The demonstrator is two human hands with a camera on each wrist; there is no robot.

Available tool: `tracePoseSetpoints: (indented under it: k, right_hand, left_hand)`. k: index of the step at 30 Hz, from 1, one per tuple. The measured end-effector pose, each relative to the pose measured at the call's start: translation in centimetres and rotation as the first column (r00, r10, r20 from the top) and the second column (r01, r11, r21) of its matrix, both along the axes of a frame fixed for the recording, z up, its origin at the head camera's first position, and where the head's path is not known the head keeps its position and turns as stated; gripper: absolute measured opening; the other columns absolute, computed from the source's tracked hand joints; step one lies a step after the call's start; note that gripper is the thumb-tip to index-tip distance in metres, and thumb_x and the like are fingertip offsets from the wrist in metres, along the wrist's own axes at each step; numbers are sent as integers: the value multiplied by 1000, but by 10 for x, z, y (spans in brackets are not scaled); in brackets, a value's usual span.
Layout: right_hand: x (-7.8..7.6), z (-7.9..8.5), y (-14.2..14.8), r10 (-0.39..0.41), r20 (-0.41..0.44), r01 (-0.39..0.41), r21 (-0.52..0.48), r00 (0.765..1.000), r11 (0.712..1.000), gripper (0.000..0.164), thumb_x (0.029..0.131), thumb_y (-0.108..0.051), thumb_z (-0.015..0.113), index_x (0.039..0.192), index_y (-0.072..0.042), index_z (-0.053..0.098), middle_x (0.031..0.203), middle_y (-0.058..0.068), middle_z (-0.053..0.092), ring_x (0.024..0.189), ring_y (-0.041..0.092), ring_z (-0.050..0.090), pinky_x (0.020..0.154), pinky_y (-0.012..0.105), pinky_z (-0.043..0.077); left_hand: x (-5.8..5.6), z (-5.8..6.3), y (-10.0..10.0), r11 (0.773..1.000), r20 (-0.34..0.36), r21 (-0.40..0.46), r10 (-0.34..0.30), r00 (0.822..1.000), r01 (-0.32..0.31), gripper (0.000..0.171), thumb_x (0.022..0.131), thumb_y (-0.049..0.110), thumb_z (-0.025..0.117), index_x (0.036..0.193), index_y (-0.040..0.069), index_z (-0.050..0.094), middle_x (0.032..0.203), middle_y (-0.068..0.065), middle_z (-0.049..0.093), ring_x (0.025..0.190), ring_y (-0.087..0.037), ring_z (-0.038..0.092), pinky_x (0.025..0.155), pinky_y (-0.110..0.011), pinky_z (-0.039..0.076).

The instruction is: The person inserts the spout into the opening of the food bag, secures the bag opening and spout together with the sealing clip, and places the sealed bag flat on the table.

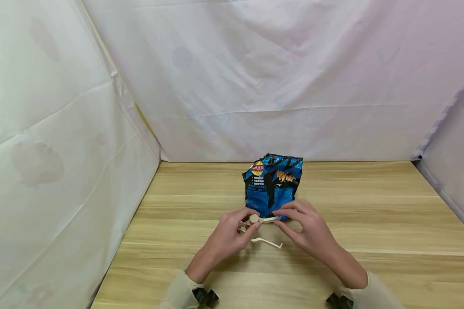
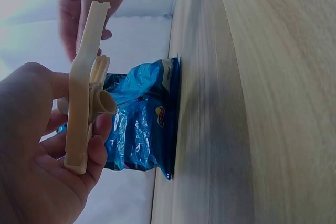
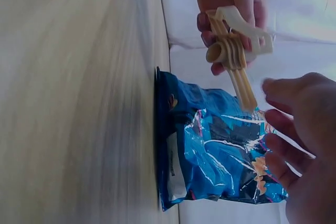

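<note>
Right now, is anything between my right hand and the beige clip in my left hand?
Nothing visible: open space separates your right hand from the near end of the beige clip. The blue bag is behind them, not in between.

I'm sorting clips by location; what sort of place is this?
Probably a curtained-off recording booth: pale printed cloth hangs around a wood-grain table, with black wrist devices in view.

A wooden table, pale yellow-brown with grain streaking from side to side, carries a blue-and-black snack bag. The bag stands upright on its lower end (rather crumpled, its foil catching the light), near the middle of the tabletop's width, its front showing a round red-and-yellow logo.
</note>
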State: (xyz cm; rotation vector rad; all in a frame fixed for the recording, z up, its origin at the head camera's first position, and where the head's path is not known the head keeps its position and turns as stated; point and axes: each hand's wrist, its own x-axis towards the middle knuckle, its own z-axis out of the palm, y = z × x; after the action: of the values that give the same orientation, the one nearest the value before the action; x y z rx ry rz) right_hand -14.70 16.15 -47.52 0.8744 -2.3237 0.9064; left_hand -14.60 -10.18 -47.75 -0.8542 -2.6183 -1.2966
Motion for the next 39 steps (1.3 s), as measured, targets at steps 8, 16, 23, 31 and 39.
tracePoseSetpoints:
  k: [8, 16, 23, 31, 39]
  right_hand:
    - [-4, -6, -1, -7, -35, 11, 97, 999, 995, 21, 81, -18, 97, 98, -21, 86, 100, -12, 76, 98, 9, 68, 83, 41, 60]
    - [1, -14, 1, -42, -24, 44, 107, 999, 993, 20, 80, -17, 97, 95, -22, 85, 95, -13, 76, 93, 7, 68, 83, 44, 59]
    - [5, -24, 5, -52, 42, 45, 158, 998, 986, 20, 81, -16, 96, 94, -25, 84, 94, -14, 78, 94, 8, 70, 84, 42, 57]
    - [10, -30, 11, -72, 138, 39, 224, 988, 974, 20, 83, -18, 96, 93, -29, 83, 94, -20, 76, 96, 3, 67, 83, 36, 53]
    - [13, -32, 12, -74, 195, 19, 272, 978, 962, 14, 86, -25, 94, 94, -31, 83, 95, -22, 76, 96, 1, 66, 80, 30, 49]
  left_hand:
    - [2, -1, 1, 999, -11, -6, -33, 999, 33, 19, 109, 33, 68, 121, 20, 73, 107, 7, 76, 94, -1, 70, 79, -24, 65]
    - [5, -6, 2, 993, -95, -113, -39, 995, 28, 27, 111, 42, 63, 128, 24, 74, 128, 10, 75, 121, -7, 69, 103, -33, 61]
    - [7, -6, 2, 991, -96, -134, -5, 995, -8, 34, 109, 49, 63, 130, 26, 77, 137, 9, 70, 131, -13, 60, 114, -47, 53]
    - [6, -6, 1, 999, -86, -39, -26, 996, 23, 31, 107, 35, 72, 129, 14, 77, 120, 5, 70, 101, -5, 66, 88, -30, 65]
    - [6, -6, 0, 1000, -94, -17, -6, 996, 4, 34, 104, 34, 76, 131, 14, 77, 121, 5, 71, 103, -6, 68, 89, -30, 65]
